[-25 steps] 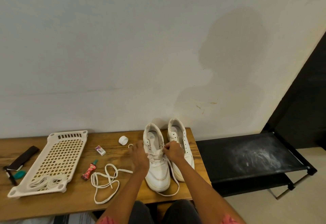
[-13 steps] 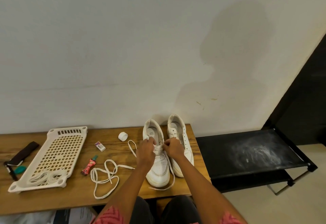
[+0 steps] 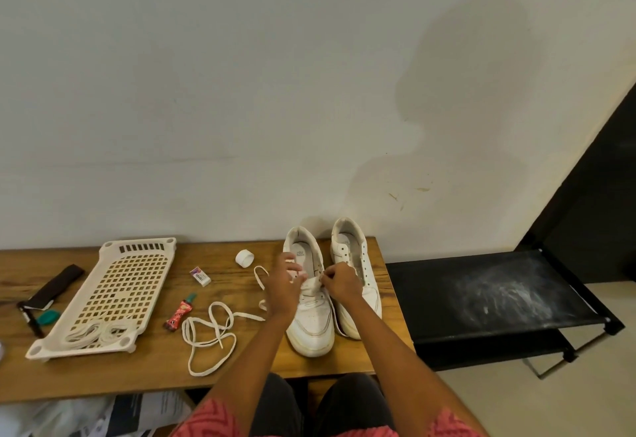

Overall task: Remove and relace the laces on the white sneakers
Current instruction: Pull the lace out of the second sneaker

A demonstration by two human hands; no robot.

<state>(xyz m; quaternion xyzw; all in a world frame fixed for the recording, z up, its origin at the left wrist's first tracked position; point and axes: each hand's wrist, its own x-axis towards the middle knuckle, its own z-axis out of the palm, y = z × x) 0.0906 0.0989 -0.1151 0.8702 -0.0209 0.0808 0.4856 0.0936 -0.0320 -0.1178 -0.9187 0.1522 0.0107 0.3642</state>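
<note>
Sneakers [image 3: 311,312] of smooth white leather stand paired at the wooden desk's [image 3: 137,368] far right corner. My left hand [image 3: 284,290] and right hand [image 3: 339,282] each pinch the flat woven lace [image 3: 263,304] over the nearer shoe's tongue, while a second flat lace [image 3: 210,337] lies looped toward the front edge.

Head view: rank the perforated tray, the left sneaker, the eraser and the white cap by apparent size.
1. perforated tray
2. left sneaker
3. and 4. eraser and white cap: they look too alike to rank.
</note>
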